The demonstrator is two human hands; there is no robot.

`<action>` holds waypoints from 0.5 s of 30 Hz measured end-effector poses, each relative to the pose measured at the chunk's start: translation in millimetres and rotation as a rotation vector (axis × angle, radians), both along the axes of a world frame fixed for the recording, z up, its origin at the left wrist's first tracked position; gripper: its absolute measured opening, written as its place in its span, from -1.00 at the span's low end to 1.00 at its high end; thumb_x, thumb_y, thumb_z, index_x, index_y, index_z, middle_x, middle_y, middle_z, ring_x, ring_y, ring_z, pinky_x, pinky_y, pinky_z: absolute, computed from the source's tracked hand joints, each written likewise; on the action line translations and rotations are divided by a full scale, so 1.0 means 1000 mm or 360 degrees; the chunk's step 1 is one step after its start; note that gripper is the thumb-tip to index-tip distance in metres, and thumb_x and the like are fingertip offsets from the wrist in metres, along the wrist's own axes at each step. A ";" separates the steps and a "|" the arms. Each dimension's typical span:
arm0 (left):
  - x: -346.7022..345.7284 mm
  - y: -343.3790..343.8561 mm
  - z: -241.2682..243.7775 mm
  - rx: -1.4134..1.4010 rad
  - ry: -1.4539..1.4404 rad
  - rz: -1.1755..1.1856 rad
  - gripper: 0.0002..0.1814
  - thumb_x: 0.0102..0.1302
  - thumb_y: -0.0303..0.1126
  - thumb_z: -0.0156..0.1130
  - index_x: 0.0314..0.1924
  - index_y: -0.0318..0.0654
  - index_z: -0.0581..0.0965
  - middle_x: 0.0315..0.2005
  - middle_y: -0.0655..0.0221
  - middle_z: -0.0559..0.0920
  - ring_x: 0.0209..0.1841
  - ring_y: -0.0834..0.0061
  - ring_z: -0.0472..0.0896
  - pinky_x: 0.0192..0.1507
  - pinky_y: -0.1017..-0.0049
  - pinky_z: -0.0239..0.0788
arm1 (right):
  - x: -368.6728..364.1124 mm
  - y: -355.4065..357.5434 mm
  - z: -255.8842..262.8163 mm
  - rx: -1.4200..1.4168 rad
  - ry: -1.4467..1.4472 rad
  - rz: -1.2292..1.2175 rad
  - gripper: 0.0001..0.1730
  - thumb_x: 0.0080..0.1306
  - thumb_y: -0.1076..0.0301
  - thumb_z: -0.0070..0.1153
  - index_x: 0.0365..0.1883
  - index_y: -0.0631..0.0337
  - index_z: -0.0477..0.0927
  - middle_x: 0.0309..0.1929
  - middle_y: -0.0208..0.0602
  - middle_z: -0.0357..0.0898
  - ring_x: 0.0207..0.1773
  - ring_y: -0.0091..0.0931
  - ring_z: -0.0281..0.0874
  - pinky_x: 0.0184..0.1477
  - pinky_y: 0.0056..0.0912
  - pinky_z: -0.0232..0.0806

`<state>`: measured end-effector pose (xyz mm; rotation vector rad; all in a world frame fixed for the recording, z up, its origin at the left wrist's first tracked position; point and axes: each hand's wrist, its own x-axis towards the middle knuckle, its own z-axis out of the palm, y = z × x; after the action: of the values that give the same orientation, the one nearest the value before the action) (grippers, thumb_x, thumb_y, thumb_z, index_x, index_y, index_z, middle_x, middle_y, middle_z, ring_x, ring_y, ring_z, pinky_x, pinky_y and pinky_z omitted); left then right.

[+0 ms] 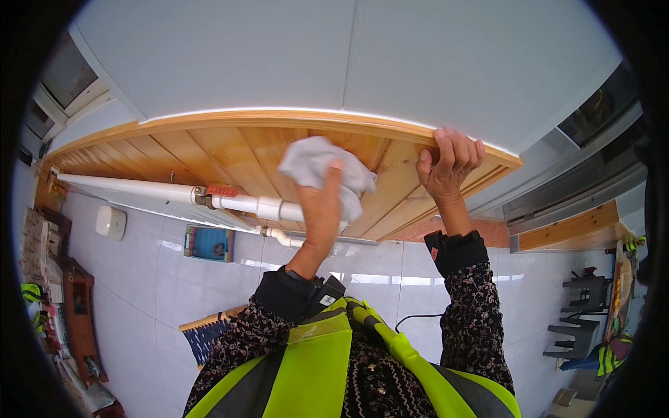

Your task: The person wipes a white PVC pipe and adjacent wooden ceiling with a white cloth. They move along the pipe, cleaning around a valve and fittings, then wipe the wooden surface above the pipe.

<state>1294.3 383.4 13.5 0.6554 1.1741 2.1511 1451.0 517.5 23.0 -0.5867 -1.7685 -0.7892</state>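
My left hand (320, 211) holds a crumpled white cloth (319, 162) against the varnished wooden wall panelling (219, 154), above a white pipe (292, 210). The thumb lies over the cloth, and the other fingers are hidden behind it. My right hand (453, 159) grips the wooden top trim (292, 117) of the panelling near its right end, fingers over the edge and thumb below. Black bands wrap both wrists.
A white radiator (172, 201) with a red-handled valve (221, 191) runs along the panelling. On the tiled floor (151, 282) are a blue tray (209, 243), a white bin (111, 222) and a wooden-framed stool (209, 334). Grey stools (575, 337) and a person in a yellow vest (609, 358) are at right.
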 end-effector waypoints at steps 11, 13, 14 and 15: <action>-0.032 0.012 -0.005 -0.0338 0.1444 0.0238 -0.60 0.11 -0.34 0.31 -0.08 -0.33 0.42 -0.24 0.16 0.56 -0.19 0.15 0.55 -0.15 0.35 0.36 | -0.001 0.000 0.000 -0.0022 0.0032 0.0008 -0.64 0.15 0.22 -0.03 -0.03 -0.16 0.42 -0.08 -0.59 0.33 0.08 -0.58 0.23 0.31 -0.23 -0.16; -0.038 0.006 -0.012 -0.0411 0.1399 0.0240 -0.61 0.11 -0.34 0.31 -0.10 -0.33 0.43 -0.27 0.17 0.58 -0.22 0.16 0.57 -0.18 0.35 0.38 | -0.001 0.000 -0.001 -0.0010 0.0040 0.0008 -0.64 0.14 0.22 -0.03 -0.04 -0.17 0.42 -0.08 -0.59 0.33 0.08 -0.58 0.23 0.31 -0.23 -0.16; -0.039 0.002 -0.015 -0.0469 0.1284 0.0182 -0.62 0.11 -0.34 0.31 -0.11 -0.33 0.44 -0.28 0.18 0.59 -0.24 0.17 0.57 -0.20 0.36 0.38 | -0.002 0.001 -0.001 -0.0006 0.0046 -0.0001 -0.64 0.14 0.22 -0.03 -0.05 -0.17 0.42 -0.08 -0.59 0.33 0.08 -0.57 0.23 0.31 -0.23 -0.16; -0.038 0.000 -0.016 -0.0527 0.1164 0.0122 -0.63 0.11 -0.34 0.31 -0.12 -0.33 0.45 -0.30 0.19 0.60 -0.26 0.17 0.58 -0.21 0.36 0.39 | -0.002 0.001 -0.001 0.0001 0.0050 -0.0003 -0.64 0.14 0.22 -0.03 -0.05 -0.17 0.43 -0.08 -0.59 0.33 0.08 -0.57 0.23 0.31 -0.23 -0.16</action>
<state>1256.8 382.9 -2.6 1.3113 1.8982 1.7378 1448.7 518.3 21.6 -0.5976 -1.7391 -0.7779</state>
